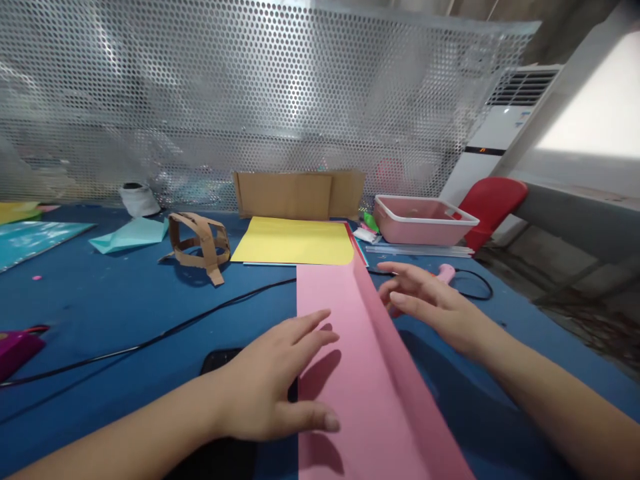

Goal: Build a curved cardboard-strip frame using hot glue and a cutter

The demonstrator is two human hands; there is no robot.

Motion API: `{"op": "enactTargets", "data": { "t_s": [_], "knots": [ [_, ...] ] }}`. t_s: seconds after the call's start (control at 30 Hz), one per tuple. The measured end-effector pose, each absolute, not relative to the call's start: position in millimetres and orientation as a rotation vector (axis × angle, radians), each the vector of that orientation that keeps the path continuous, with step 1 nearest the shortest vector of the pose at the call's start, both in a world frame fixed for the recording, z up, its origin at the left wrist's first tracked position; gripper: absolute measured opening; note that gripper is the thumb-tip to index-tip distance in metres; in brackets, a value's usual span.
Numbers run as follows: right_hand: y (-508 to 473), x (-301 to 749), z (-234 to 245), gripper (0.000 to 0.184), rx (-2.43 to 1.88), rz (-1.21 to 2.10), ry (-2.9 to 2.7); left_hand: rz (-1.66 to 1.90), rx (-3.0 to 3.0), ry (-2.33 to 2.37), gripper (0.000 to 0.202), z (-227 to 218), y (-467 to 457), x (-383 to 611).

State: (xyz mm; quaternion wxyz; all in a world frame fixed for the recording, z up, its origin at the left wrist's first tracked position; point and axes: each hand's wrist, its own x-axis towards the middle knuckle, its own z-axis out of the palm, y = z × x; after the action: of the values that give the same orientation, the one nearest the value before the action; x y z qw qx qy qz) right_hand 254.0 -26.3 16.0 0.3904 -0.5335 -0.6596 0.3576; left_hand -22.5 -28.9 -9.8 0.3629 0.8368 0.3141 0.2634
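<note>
A long pink sheet of paper [345, 373] lies lengthwise before me, its right part folded up along a crease. My left hand [280, 380] hovers over its left edge, fingers apart and holding nothing. To the right of the raised fold is my right hand [435, 300], its fingers loosely curved and apart with nothing visible in them. The far end of the pink sheet meets a stack of coloured paper with a yellow sheet [297, 241] on top. Partly hidden under my left hand and forearm is a black phone-like object [220, 360].
A black cable [165, 333] crosses the blue table. Further back stand a cardboard strip frame [200, 243], a cardboard piece [285, 195] and a pink basket [425, 223]. A pink-handled tool [446, 273] lies behind my right hand. A purple object [20, 353] is at left.
</note>
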Motion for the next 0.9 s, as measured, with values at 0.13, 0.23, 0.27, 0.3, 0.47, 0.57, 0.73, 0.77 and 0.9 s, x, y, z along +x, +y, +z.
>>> {"op": "enactTargets", "data": {
  "t_s": [0.13, 0.23, 0.27, 0.3, 0.47, 0.57, 0.73, 0.77, 0.9],
  "knots": [
    [-36.8, 234.3, 5.9, 0.032, -1.217, 0.825, -1.791, 0.704, 2.122, 0.925, 0.052, -12.0, -21.8, -21.8],
    [-41.9, 222.9, -5.0, 0.030, -1.160, 0.628, -2.095, 0.794, 1.866, 1.108, 0.042, -5.3, -11.0, -20.0],
    [-42.8, 220.1, -8.1, 0.033, -1.135, 0.580, -2.181, 0.821, 1.763, 1.135, 0.039, -2.0, -7.6, -19.4],
    [-43.4, 218.0, -10.7, 0.036, -1.115, 0.550, -2.251, 0.832, 1.664, 1.140, 0.038, 1.3, -4.3, -18.8],
    [-43.8, 216.9, -14.6, 0.043, -1.094, 0.514, -2.349, 0.898, 1.224, 1.107, 0.040, 5.4, 7.7, -16.2],
    [-42.9, 222.0, -12.2, 0.046, -1.080, 0.482, -2.319, 0.937, 1.330, 1.154, 0.054, -0.6, 8.1, -15.6],
    [-42.8, 225.8, -8.0, 0.042, -1.075, 0.502, -2.284, 0.676, 1.805, 1.129, 0.038, -2.4, 1.2, -17.8],
    [-43.4, 225.2, -8.3, 0.043, -1.100, 0.520, -2.278, 0.651, 1.868, 1.124, 0.036, -1.0, -0.3, -18.4],
    [-45.3, 221.8, -15.3, 0.072, -1.215, 0.719, -2.142, 0.776, 1.729, 0.934, 0.063, 4.2, -12.9, -18.7]
  ]
}}
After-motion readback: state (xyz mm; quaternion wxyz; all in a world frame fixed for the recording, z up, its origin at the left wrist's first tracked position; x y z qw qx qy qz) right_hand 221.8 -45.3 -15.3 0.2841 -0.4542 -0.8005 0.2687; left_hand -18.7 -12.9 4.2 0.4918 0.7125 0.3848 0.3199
